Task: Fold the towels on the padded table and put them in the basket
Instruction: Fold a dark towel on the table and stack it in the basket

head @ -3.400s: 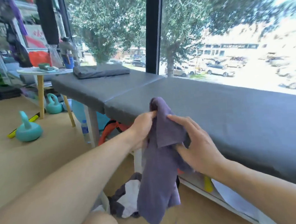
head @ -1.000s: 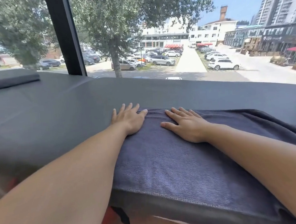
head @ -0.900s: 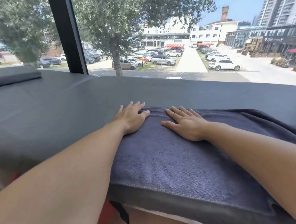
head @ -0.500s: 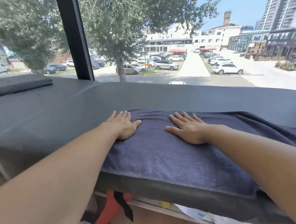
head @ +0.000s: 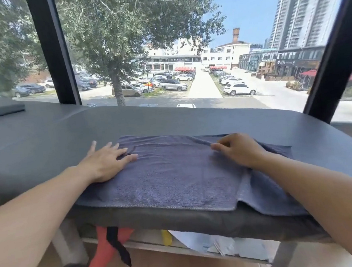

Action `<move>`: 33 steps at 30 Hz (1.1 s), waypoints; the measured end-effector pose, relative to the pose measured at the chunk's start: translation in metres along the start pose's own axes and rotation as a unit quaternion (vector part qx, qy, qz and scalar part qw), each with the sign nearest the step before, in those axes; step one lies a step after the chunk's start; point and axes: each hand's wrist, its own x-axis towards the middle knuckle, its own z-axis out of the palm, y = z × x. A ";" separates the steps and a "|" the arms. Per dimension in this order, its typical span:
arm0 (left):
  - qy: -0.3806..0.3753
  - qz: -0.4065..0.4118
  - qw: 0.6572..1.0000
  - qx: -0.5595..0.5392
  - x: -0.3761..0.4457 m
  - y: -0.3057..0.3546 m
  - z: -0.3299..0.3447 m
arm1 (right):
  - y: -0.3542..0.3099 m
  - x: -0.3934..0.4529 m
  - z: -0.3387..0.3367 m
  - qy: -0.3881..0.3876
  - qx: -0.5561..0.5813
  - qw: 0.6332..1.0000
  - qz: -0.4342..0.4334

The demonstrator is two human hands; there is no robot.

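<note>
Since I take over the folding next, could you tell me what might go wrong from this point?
The towel lies at the near edge of the padded table; a hard pull could drag it off. The right hand pinches only a thin fold, which may slip and leave the layers uneven. The left hand presses flat near one end, so the rest could bunch.

A treatment or fitness room, upstairs in a town: a long grey padded table [head: 46, 138] with a thick cushioned edge and metal legs runs along a wall of floor-to-ceiling windows [head: 186, 49] with black frames. Outside lie a car park, a tree, low shops and tower blocks. A folded grey pad [head: 0, 108] rests at the table's far left, and red straps [head: 102, 253] hang beneath
</note>
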 end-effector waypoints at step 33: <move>0.185 0.389 0.895 -0.114 -0.065 0.316 0.023 | 0.140 -0.025 -0.075 0.078 0.086 0.943 0.311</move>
